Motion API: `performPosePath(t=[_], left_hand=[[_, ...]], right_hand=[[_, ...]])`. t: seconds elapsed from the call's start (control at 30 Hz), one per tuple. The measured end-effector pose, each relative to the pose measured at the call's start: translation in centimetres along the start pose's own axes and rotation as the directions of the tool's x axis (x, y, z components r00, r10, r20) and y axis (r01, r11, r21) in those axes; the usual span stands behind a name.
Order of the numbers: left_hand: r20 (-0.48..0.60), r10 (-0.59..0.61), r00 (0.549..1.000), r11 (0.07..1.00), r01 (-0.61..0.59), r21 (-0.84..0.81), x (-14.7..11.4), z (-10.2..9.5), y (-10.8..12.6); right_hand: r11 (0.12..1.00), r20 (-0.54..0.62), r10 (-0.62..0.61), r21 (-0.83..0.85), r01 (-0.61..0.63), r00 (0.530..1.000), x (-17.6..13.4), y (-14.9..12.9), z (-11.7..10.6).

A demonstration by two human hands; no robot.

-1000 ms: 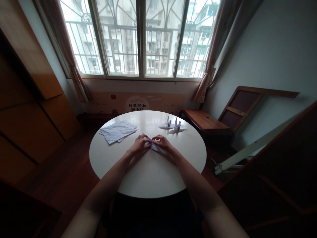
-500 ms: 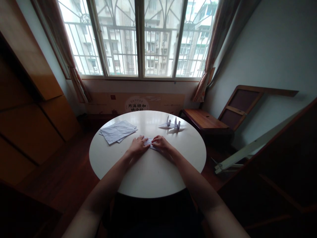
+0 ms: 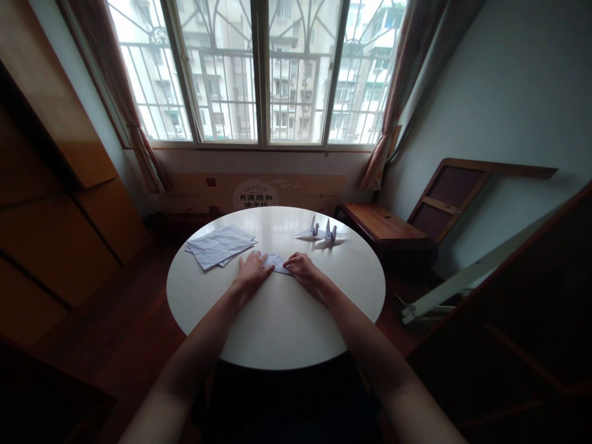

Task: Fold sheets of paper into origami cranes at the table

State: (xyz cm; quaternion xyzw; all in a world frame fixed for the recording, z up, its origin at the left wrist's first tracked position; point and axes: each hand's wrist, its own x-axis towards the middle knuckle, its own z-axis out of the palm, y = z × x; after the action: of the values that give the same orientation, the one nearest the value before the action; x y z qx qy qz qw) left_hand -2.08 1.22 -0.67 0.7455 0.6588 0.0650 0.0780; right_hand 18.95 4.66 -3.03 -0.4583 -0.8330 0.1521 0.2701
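A folded sheet of paper (image 3: 277, 263) with crease lines lies flat on the white round table (image 3: 284, 327), between my two hands. My left hand (image 3: 252, 267) rests on its left end, fingers spread and pressing down. At the right end my right hand (image 3: 298, 265) pinches the paper's edge between thumb and fingers. Two folded paper cranes, a left crane (image 3: 314, 229) and a right crane (image 3: 330, 233), stand beyond my right hand. Beyond my left hand lies a loose stack of creased paper sheets (image 3: 221, 245).
A low wooden bench (image 3: 383, 222) stands past the table's right side, with a framed wooden panel (image 3: 444, 197) leaning by the wall. Behind the table a printed cardboard box (image 3: 300, 188) sits under the barred window (image 3: 263, 74). Wooden cabinets (image 3: 55, 228) line the left.
My left hand has slid left along the folded paper, its fingers spreading, so that more of the paper shows. My right hand keeps nearly the same place at the right end.
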Motion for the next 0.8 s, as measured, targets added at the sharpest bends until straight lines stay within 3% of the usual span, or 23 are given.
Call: performPosePath(t=[0.23,0.57,0.67,0.8], left_hand=[[-0.027,-0.084,0.996,0.996,0.084,0.002,0.4,0.1,-1.1],[-0.068,-0.166,0.984,0.986,0.167,0.006,0.6,-0.1,-1.7],[-0.110,-0.143,0.984,0.989,0.145,0.010,0.3,-0.2,-1.5],[-0.167,-0.048,0.985,0.999,0.049,0.001,-0.1,-0.5,-1.0]], right_hand=[[0.999,-0.018,0.018,0.035,-0.017,1.000,0.1,0.1,0.3],[0.997,-0.003,0.058,-0.059,-0.059,0.998,-0.4,-1.1,-1.1],[0.995,-0.060,0.054,-0.082,-0.059,0.997,-0.6,-1.4,-1.4],[0.986,-0.255,0.080,-0.120,-0.113,0.964,-0.8,-1.7,-1.8]])
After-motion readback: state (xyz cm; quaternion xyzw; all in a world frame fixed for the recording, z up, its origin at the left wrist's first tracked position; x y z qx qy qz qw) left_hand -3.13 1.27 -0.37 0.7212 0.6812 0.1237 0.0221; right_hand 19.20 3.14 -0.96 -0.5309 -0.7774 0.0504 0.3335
